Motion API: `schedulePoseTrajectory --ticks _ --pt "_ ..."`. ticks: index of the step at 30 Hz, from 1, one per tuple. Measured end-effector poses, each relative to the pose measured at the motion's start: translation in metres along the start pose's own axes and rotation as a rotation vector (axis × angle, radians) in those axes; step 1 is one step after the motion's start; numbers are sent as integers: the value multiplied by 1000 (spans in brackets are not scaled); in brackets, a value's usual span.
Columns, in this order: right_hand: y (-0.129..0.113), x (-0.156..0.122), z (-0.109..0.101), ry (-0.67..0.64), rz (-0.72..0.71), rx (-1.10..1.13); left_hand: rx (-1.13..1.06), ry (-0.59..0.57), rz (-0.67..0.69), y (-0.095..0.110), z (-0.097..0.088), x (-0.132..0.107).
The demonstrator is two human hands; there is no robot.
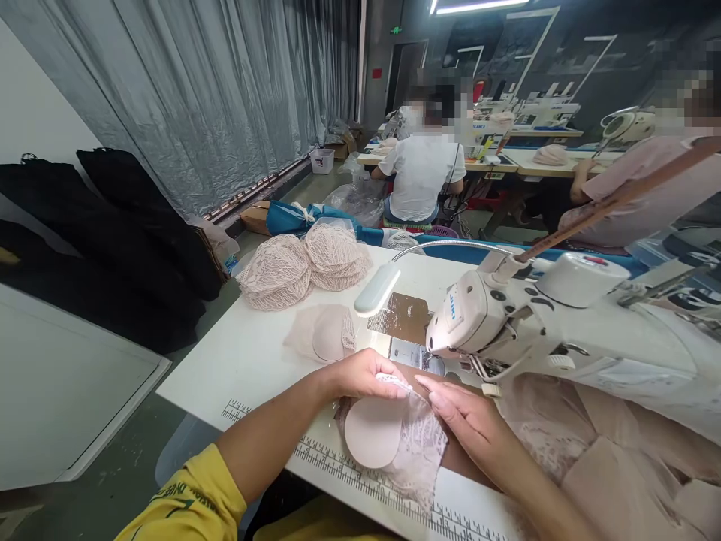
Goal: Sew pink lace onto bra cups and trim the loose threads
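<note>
Just in front of the sewing machine (484, 312), my left hand (369, 376) pinches the upper edge of a lace bra cup (422, 432). The piece hangs over the table's front edge, with a smooth beige foam pad (372, 434) at its left and pale patterned lace at its right. My right hand (465, 413) is at the lace's upper right edge, thumb and fingers closed together on it. A second cup piece with sheer mesh (321, 334) lies flat beyond my left wrist.
Stacks of lace cups (276, 270) sit at the table's (211, 368) far left. A lamp (377, 289) on a bent neck hangs over the machine bed. Beige fabric (608, 466) is heaped at right. Printed ruler marks line the front edge. Two people sit at machines beyond.
</note>
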State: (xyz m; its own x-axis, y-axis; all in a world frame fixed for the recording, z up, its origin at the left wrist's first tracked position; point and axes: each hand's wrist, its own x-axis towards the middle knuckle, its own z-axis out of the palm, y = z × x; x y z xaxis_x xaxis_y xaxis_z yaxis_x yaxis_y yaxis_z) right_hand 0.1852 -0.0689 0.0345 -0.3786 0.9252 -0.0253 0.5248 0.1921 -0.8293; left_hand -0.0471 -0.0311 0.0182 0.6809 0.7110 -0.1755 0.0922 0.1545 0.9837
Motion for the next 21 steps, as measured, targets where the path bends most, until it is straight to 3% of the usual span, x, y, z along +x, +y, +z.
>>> schedulePoseTrajectory --ticks 5,14,21 --pt "5 5 5 -77 57 81 -24 -2 -26 -1 2 0" --pt "-6 7 12 -85 26 136 -51 -68 -52 2 6 3" --pt "0 4 13 -53 74 213 -26 -94 -80 6 7 2"
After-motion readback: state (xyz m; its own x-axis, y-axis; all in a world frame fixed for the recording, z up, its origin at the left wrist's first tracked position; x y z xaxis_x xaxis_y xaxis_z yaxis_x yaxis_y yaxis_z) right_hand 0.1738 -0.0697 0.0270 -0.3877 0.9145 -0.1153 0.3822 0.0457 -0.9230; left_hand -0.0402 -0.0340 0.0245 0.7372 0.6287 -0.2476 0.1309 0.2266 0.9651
